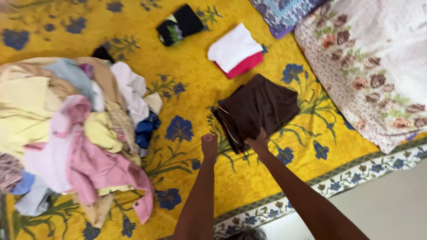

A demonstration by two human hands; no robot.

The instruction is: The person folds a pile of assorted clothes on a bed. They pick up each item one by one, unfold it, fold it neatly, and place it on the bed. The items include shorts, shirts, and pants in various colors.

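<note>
The right hand's (pixel 258 141) fingertips are hidden under the folded brown garment (pixel 260 109). The laundry pile (pixel 66 129) is cut off by the left edge.

A bed (pixel 195 66) in a yellow sheet with blue flowers: loose clothes pile (pixel 71 133) at left, folded brown stack (pixel 262 109) centre, white-and-red stack (pixel 235 51) and black garment (pixel 180 24) above, floral pillow (pixel 378 66) upper right.
</note>
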